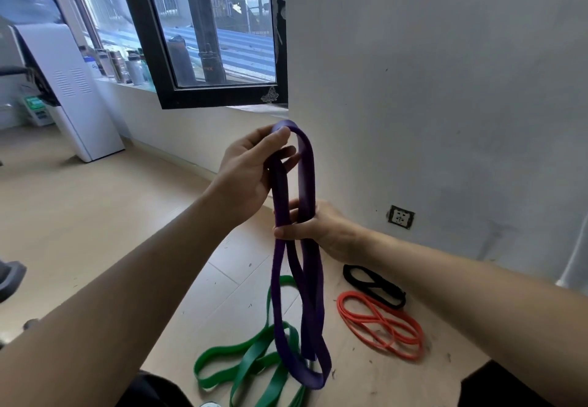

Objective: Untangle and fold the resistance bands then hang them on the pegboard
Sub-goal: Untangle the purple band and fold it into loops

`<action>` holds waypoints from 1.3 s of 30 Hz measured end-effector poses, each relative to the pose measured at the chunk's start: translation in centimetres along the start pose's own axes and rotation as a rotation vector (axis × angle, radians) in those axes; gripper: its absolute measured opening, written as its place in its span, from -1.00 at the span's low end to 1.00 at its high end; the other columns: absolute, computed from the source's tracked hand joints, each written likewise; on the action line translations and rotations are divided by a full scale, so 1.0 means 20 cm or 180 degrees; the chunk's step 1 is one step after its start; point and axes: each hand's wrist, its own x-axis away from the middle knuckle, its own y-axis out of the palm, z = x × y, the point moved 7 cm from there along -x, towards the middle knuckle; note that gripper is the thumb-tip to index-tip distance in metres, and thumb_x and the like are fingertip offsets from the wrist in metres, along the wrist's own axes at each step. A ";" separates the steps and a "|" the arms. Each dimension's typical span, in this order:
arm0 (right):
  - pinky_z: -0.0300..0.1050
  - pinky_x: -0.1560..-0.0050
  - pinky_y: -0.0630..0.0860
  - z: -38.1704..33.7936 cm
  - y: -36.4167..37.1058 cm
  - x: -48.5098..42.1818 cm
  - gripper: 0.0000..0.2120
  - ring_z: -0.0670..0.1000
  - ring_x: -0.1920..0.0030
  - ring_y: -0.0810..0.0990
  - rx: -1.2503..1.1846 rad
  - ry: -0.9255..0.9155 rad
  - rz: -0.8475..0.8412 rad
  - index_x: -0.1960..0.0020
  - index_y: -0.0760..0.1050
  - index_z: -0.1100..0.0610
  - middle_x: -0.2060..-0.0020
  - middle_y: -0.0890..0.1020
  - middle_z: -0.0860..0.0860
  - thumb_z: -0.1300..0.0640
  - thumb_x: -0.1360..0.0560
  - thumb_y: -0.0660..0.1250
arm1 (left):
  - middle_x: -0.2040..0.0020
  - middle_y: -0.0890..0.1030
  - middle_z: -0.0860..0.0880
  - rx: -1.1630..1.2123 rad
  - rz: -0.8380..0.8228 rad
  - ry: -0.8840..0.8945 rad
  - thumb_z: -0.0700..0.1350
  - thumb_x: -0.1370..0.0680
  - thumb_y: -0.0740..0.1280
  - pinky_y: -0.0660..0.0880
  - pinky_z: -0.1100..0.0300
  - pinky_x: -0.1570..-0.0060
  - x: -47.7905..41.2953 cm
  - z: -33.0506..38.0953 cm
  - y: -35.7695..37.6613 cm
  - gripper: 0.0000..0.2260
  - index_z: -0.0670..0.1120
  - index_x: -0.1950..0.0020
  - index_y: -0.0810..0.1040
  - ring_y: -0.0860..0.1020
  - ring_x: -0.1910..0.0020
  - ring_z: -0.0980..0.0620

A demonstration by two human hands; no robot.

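1. Folding the purple band [307,177] is the step in hand. It hangs doubled into long loops, held up between both hands, well above the floor [127,215].
2. The left hand [248,174] is on top, thumb and fingers curled on the band's upper bend and pinching it.
3. Just below it, the right hand [318,225] has its fingers wrapped round the gathered strands and squeezes them into one bunch. The long loops dangle beneath that grip.
4. Straight under the hands, the green band [254,355] sprawls on the floor in loose, crossing coils, and it looks unsorted.
5. Below the right forearm, the orange band [380,322] and the black band [393,298] lie coiled just beside each other.
6. By my reading the task is early on: one band is mid-fold, three are on the floor and nothing is hung. The pegboard is not in view.
7. The next move, I'd say, is for the lower hand to lift the dangling loops up to the top bend, with the strands kept flat and untwisted.
8. A firm grip matters here, since the rubber will likely spring open if either hand slackens.
9. After that the person would need to find the pegboard and slip the folded bundle over a peg.
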 end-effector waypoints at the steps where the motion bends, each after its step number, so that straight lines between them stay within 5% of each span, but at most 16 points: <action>1: -0.16 -0.01 0.57 -0.01 0.01 0.00 -0.65 0.02 0.02 0.68 -0.0017 -0.0041 0.0014 -0.20 0.56 0.17 0.06 0.67 0.06 0.21 -0.45 0.53 | 0.16 0.63 -0.04 0.0037 0.0020 0.0031 -0.20 -0.60 0.35 0.59 0.03 -0.19 0.00 0.02 -0.01 -0.83 -0.21 -0.17 0.57 0.58 0.07 -0.02; 7: -0.37 0.16 0.57 -0.01 0.03 -0.01 -0.47 -0.02 -0.03 0.60 0.0274 -0.0288 0.0228 -0.32 0.46 0.12 -0.07 0.57 0.04 0.28 -0.41 0.55 | 0.21 0.61 0.00 0.0001 0.0203 0.0180 -0.17 -0.61 0.33 0.58 0.08 -0.16 0.00 0.09 -0.13 -0.85 -0.17 -0.14 0.60 0.58 0.13 0.05; 15: 0.13 -0.10 0.65 0.03 -0.11 -0.02 -0.65 0.20 -0.02 0.69 0.0902 -0.0459 0.0363 -0.18 0.57 0.19 0.00 0.67 0.24 0.24 -0.42 0.54 | 0.18 0.57 -0.01 -0.0084 -0.0126 0.0128 -0.18 -0.64 0.26 0.51 -0.03 -0.33 0.03 0.15 -0.25 -0.88 -0.12 -0.04 0.60 0.57 0.11 0.07; 22: 0.13 -0.16 0.61 0.08 -0.26 -0.02 -0.67 0.12 0.01 0.71 0.1299 -0.0405 0.0572 -0.11 0.64 0.15 0.07 0.73 0.10 0.31 -0.37 0.54 | 0.09 0.62 -0.04 -0.0298 -0.0114 -0.0175 -0.24 -0.61 0.28 0.52 -0.05 -0.33 0.06 0.09 -0.44 -0.82 -0.14 -0.21 0.54 0.60 -0.04 -0.01; 30: -0.09 -0.04 0.65 0.03 -0.46 0.04 -0.64 0.08 0.05 0.72 0.0982 -0.0316 0.0675 -0.13 0.63 0.25 0.04 0.73 0.16 0.38 -0.36 0.57 | -0.12 0.69 -0.18 -0.1888 0.0040 -0.0759 -0.11 -0.43 0.55 0.61 0.10 -0.17 0.12 -0.12 -0.76 -0.62 -0.18 -0.21 0.63 0.65 -0.13 -0.13; 36: -0.10 0.02 0.65 -0.06 -0.49 0.05 -0.62 0.06 0.11 0.73 0.0945 -0.0534 0.0697 -0.14 0.62 0.23 0.08 0.74 0.14 0.38 -0.34 0.58 | 0.07 0.74 -0.04 -0.3334 -0.0409 -0.0916 -0.14 -0.45 0.55 0.54 0.13 0.01 0.12 -0.23 -0.75 -0.78 -0.10 -0.07 0.68 0.70 0.08 0.09; 39: -0.14 0.09 0.63 -0.12 -0.47 0.06 -0.59 0.04 0.15 0.72 0.0980 -0.0640 0.0683 -0.16 0.59 0.24 0.09 0.74 0.15 0.39 -0.35 0.57 | 0.02 0.73 0.00 -0.3558 -0.0677 -0.0986 -0.06 -0.40 0.58 0.63 0.17 -0.01 0.12 -0.27 -0.65 -0.66 -0.07 -0.13 0.64 0.70 0.03 0.09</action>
